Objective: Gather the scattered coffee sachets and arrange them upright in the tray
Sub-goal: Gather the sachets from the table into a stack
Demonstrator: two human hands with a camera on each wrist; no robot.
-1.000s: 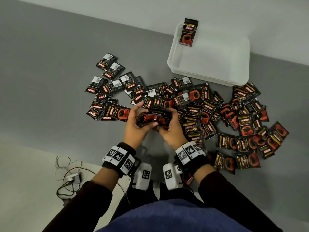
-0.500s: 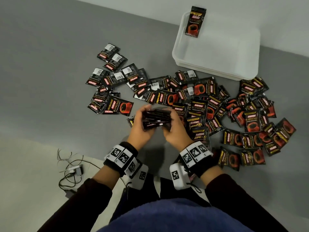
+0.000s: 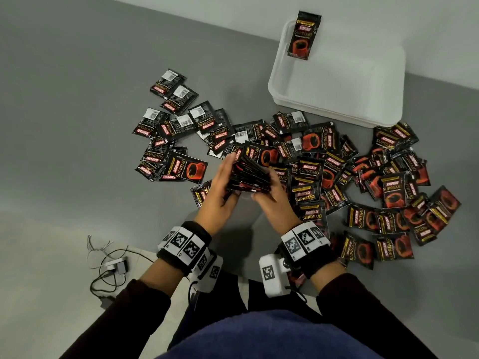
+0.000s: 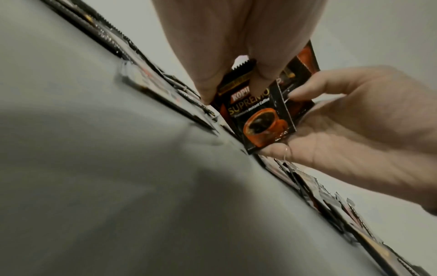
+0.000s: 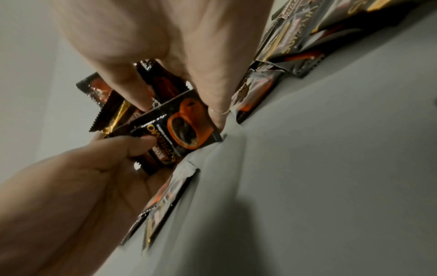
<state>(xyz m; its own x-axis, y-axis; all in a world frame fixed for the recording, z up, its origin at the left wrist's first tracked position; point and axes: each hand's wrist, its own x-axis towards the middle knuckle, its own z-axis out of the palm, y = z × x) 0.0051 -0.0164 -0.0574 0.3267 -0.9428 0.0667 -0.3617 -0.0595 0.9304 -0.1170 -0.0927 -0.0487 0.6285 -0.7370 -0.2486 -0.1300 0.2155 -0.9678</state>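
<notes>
Both hands hold one stack of black-and-red coffee sachets (image 3: 250,173) on edge, just above the grey floor. My left hand (image 3: 225,180) grips its left end, thumb across the front sachet (image 5: 179,127). My right hand (image 3: 269,193) pinches the right end (image 4: 293,97). The stack's lower corner nearly touches the floor in the wrist views. Many loose sachets (image 3: 388,193) lie flat to the right, and more (image 3: 168,130) to the left. The white tray (image 3: 337,107) stands at the far right, with one sachet (image 3: 303,37) upright in its far left corner.
A tangle of cables with a small adapter (image 3: 114,268) lies on the pale floor at the near left. A light wall runs behind the tray. My knees and blue clothing fill the bottom of the head view.
The stack between my hands has tipped from lying nearly flat to standing more on edge, and both hands have shifted slightly away from my body.
</notes>
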